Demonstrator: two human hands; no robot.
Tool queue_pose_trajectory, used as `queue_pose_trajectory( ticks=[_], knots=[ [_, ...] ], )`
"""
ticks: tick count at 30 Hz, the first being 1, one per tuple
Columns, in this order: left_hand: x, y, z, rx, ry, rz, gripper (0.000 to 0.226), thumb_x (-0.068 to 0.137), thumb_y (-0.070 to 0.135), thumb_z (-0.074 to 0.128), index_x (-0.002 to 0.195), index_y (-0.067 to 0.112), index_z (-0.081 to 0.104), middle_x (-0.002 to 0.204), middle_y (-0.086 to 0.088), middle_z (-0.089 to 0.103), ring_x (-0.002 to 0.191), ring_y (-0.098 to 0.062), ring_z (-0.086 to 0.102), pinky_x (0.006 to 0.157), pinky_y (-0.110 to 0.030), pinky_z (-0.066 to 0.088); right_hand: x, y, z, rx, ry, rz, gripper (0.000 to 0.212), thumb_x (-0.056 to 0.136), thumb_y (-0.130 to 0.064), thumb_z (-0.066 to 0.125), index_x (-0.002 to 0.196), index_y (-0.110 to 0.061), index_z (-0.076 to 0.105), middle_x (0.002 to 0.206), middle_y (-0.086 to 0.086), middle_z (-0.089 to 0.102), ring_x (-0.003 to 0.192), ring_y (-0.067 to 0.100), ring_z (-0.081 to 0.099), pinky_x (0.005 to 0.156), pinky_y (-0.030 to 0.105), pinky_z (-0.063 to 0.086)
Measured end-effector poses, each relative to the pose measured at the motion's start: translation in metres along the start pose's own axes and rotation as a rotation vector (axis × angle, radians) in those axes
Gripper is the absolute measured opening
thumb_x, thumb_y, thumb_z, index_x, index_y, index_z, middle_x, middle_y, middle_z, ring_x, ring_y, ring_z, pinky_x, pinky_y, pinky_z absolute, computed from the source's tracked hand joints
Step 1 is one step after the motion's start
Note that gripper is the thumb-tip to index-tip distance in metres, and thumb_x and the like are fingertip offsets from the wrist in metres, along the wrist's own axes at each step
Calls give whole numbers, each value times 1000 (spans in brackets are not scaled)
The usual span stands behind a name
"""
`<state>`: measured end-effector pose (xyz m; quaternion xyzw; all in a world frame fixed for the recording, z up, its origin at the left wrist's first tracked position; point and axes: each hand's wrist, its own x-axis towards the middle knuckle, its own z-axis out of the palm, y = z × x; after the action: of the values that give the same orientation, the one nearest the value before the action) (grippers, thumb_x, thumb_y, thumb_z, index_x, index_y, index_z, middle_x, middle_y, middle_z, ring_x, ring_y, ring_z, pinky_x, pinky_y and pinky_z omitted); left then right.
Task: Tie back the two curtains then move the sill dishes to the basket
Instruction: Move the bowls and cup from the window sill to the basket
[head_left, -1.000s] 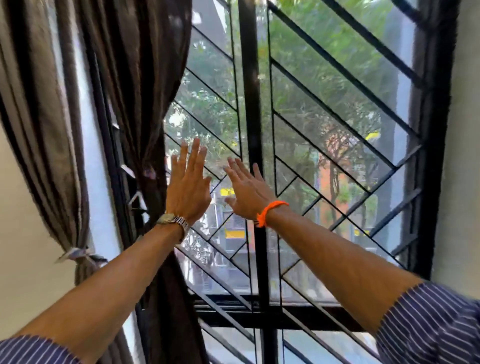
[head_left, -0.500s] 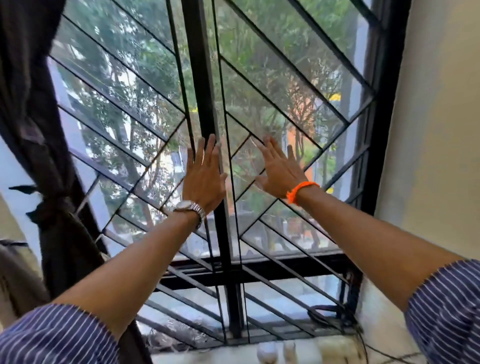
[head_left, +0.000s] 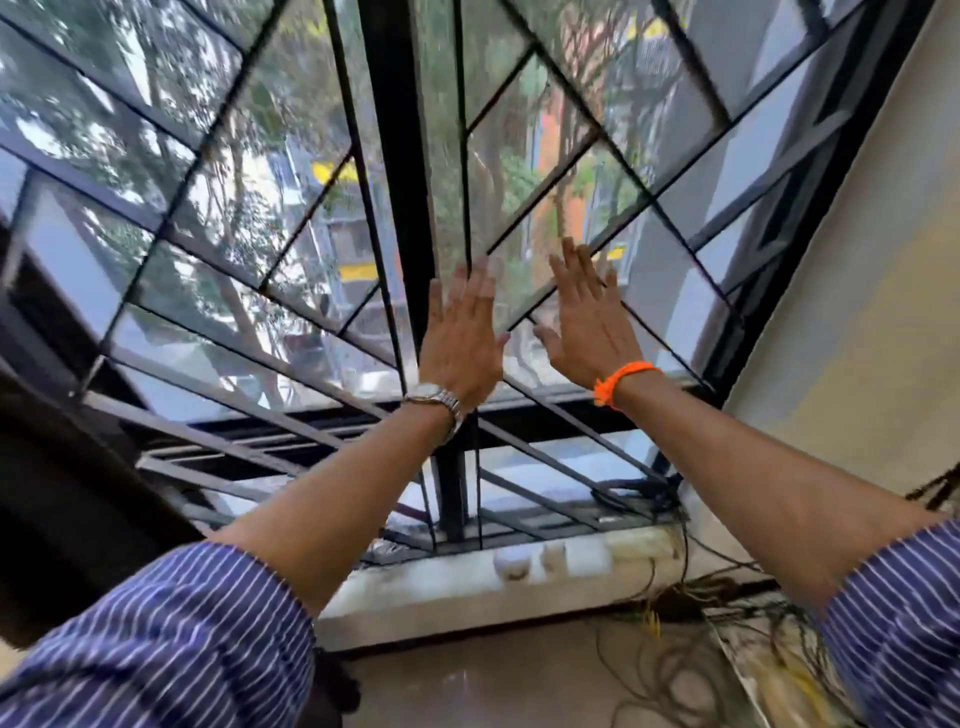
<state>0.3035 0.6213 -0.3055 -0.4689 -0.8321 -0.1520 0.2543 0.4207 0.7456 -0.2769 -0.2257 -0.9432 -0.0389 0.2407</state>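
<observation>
Both my hands are raised flat in front of the barred window, fingers straight and apart, holding nothing. My left hand (head_left: 462, 338), with a metal watch, is beside the black centre post. My right hand (head_left: 587, 322), with an orange wrist band, is just to its right. Below them, on the pale window sill (head_left: 415, 582), stand a few small white dishes: a round cup (head_left: 511, 564), a second small cup (head_left: 551, 556) and a squarish white dish (head_left: 587, 557), all blurred. A dark curtain (head_left: 62, 509) fills the lower left edge. No basket is in view.
A black metal grille (head_left: 332, 291) covers the glass. Tangled cables (head_left: 691, 597) lie on the floor and sill at the lower right, by the cream wall (head_left: 857, 312). The brown floor (head_left: 493, 680) shows below the sill.
The view has swung right and down: the curtains slid off to the left edge, and the sill with its dishes came into view. Both hands stay raised and open.
</observation>
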Motion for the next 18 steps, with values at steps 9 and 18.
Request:
queue_pose_trajectory(
  ticks=[9, 18],
  knots=[
    [-69, -2, 88, -79, -115, 34, 86, 87, 28, 55, 154, 5, 7, 163, -10, -4, 151, -25, -4, 121, -48, 7, -58, -22, 99, -71, -26, 51, 81, 87, -27, 52, 153, -4, 11, 162, 12, 2, 151, 27, 3, 119, 55, 12],
    [-157, -14, 176, -121, -264, -2, 84, 91, 31, 51, 154, 5, 2, 163, -9, -7, 150, -24, -7, 122, -44, 1, -132, -34, 196, -83, -212, 124, 83, 87, -31, 51, 153, -3, 11, 162, 13, 1, 151, 27, 2, 120, 53, 12]
  ],
)
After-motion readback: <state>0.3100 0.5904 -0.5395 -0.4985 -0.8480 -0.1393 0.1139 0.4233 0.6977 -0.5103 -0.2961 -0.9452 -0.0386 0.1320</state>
